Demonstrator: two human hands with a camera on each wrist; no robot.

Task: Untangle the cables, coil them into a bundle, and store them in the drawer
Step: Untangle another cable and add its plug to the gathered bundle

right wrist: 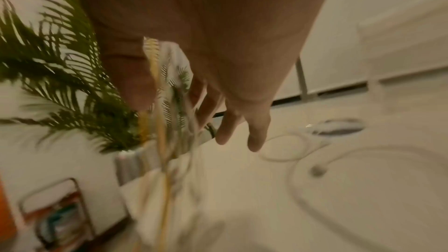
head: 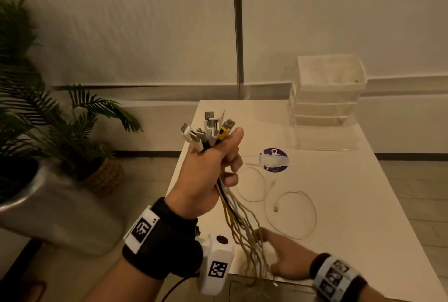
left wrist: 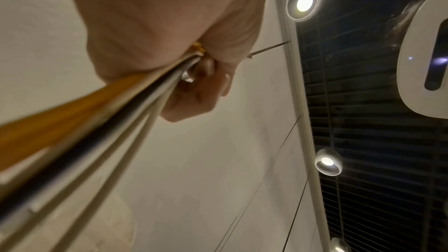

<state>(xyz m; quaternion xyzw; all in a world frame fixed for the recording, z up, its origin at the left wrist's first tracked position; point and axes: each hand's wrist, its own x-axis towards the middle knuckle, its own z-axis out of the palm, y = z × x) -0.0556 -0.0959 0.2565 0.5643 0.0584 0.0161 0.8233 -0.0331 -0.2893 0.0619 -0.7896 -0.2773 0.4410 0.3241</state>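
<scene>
Presently: my left hand (head: 206, 175) fists the cables (head: 232, 207), plugs gathered above the fist, tails dangling below, not coiled. My right hand (head: 278, 260), fingers loosely spread, combs the tails. One cable (head: 293, 214) beyond on the table (head: 351, 204). Drawer (head: 324, 105) far off, unfilled.

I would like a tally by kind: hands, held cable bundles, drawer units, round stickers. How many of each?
hands: 2 (left hand, right hand)
cable bundle, held: 1
drawer unit: 1
round sticker: 1
Total: 5
</scene>
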